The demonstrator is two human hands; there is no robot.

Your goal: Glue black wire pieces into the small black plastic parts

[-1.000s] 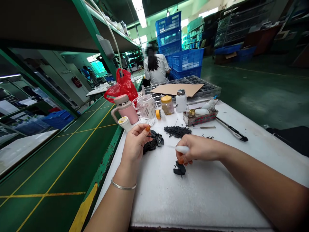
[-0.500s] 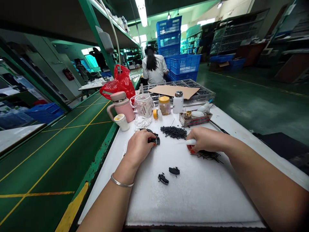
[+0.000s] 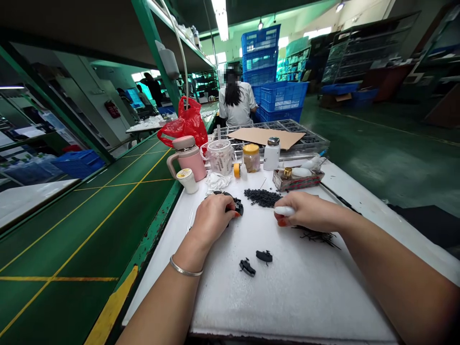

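Observation:
My left hand (image 3: pixel 212 211) is closed, its fingers pinching at a cluster of black plastic parts (image 3: pixel 239 206) on the left of the white table; the fingers hide most of the grip. My right hand (image 3: pixel 305 210) is wrapped around a small white squeeze bottle (image 3: pixel 283 211) that lies sideways in it, pointing left. Beneath and beside that hand are thin black strips (image 3: pixel 319 236). Between the hands, farther back, is a heap of small black rings (image 3: pixel 261 197). Nearer me lie two finished-looking black curved parts, one (image 3: pixel 264 257) behind the other (image 3: pixel 247 267).
A pink mug (image 3: pixel 190 158), clear tub (image 3: pixel 220 157), yellow-lidded jar (image 3: pixel 251 159) and white bottle (image 3: pixel 272 155) line the back. A small box (image 3: pixel 298 180) holds bottles. Left runs a green conveyor (image 3: pixel 108 230). Ahead, a person (image 3: pixel 237 103) sits beside blue crates (image 3: pixel 282 98).
The view has shifted slightly, so the scene sits farther right. My right hand has moved a little left, away from the black strips, with the squeeze bottle. My left hand stays at the black parts.

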